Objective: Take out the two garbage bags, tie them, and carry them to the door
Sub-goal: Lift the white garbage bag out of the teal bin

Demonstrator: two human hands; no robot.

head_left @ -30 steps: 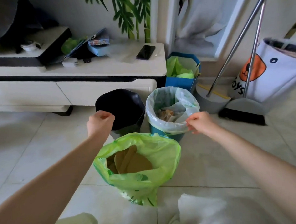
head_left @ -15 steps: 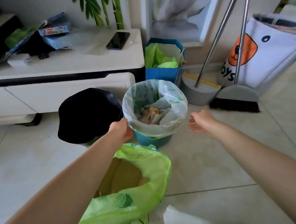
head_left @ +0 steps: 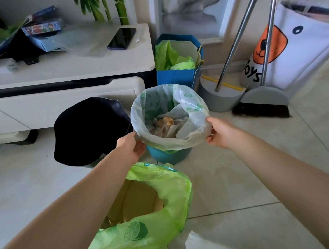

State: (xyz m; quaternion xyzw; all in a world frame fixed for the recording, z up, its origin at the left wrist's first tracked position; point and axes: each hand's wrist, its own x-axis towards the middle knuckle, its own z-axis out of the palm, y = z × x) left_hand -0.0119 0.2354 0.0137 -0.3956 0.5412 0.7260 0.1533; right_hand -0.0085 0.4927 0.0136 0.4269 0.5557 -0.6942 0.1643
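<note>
Translucent white bag (head_left: 195, 121) lines the blue bin (head_left: 168, 156) at twelve o'clock, your left hand (head_left: 130, 147) pinching its rim at eight, your right hand (head_left: 220, 131) at four, equally near, so lift straight up.

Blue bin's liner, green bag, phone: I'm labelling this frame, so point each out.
blue bin's liner (head_left: 193, 106), head view, on its folded-over right rim.
green bag (head_left: 173, 181), head view, on its upper rim.
phone (head_left: 122, 38), head view, mid-screen.
</note>
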